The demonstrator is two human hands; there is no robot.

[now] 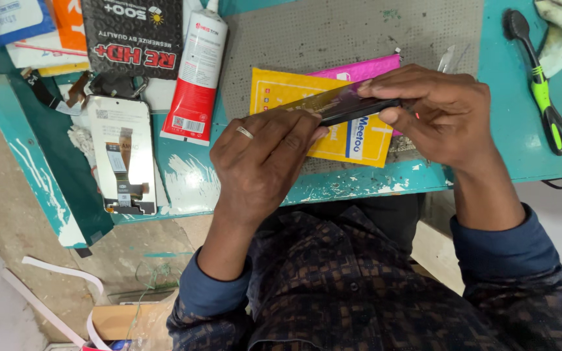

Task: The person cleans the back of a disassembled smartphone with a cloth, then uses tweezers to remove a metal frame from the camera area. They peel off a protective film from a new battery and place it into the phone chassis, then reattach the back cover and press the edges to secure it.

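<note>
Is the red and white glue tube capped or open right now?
Capped. The glue tube lies flat on the bench with a white cap on its nozzle, apart from both hands.

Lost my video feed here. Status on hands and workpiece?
Left hand and right hand both gripping the dark phone, edge-on above yellow packet. Nothing in the way.

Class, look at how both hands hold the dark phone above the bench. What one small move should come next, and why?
Probably a slight lift of the thin dark panel with the left hand while the right hand steadies the phone. The phone is held edge-up over the yellow packet, and the panel seems to stand at an angle off its body, with left fingertips at that edge.
</note>
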